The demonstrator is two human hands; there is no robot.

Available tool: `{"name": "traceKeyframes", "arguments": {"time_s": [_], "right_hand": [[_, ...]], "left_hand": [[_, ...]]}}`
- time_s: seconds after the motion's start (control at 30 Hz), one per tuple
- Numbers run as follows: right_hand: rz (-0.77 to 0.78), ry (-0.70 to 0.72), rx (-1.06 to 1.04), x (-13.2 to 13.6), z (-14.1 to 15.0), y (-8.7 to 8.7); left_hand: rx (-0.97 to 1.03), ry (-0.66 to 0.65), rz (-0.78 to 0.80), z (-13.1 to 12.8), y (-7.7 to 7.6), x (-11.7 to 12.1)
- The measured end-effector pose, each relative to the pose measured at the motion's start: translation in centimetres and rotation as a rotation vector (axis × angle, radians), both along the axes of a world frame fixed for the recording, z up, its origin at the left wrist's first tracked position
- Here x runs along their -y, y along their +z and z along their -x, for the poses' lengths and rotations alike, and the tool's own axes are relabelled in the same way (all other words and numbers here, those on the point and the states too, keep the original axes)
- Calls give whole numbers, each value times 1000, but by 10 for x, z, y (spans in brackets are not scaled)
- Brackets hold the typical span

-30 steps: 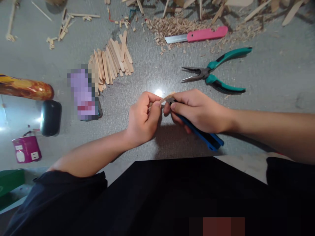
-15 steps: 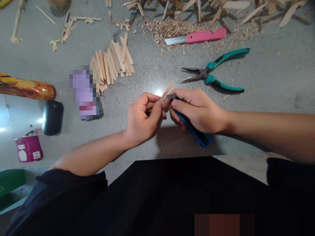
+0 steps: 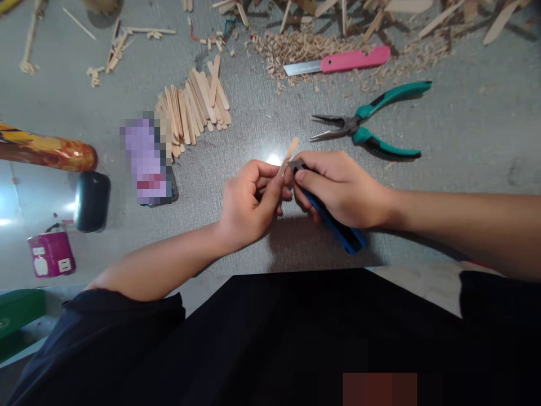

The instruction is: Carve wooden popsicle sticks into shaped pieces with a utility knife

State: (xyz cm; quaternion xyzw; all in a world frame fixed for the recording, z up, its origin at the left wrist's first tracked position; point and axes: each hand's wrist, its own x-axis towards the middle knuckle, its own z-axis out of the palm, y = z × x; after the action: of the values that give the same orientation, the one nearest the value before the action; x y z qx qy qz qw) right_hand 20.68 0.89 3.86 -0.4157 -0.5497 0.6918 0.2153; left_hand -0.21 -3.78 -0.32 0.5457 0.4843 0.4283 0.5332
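Observation:
My left hand [image 3: 250,204] is closed in a pinch on a small wooden craft stick [image 3: 288,153] whose free end points up and to the right. My right hand [image 3: 338,189] is wrapped round a blue utility knife [image 3: 336,225], its handle sticking out toward me below the palm. The knife's front end rests against the stick just above my left thumb. Both hands hover over the grey table [image 3: 262,129], touching each other at the fingertips.
A pile of craft sticks [image 3: 196,104] lies up left. A pink utility knife [image 3: 338,61] sits among wood shavings [image 3: 296,48]. Teal-handled pliers [image 3: 372,124] lie to the right. At the left are an orange cylinder [image 3: 46,151], a black object [image 3: 91,200] and a magenta tape measure [image 3: 51,254].
The stick has swung from lying nearly flat between my hands to pointing up and right. My right hand drew the blue knife in, so less of its handle sticks out.

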Motion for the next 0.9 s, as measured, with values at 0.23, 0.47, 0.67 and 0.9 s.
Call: {"name": "traceKeyframes", "arguments": {"time_s": [0.23,0.47,0.67,0.9], "right_hand": [[40,5,42,2,1,-1],[122,36,52,4,2,-2],[109,51,21,1,1,-1],[62,91,-32,-2,-1,-3]], "left_hand": [[-56,-23,-13,3,0,0],[0,-46,41,1,-1,1],[78,-35,109,-1,3,-4],[144,-35,96,-2,7,-11]]}}
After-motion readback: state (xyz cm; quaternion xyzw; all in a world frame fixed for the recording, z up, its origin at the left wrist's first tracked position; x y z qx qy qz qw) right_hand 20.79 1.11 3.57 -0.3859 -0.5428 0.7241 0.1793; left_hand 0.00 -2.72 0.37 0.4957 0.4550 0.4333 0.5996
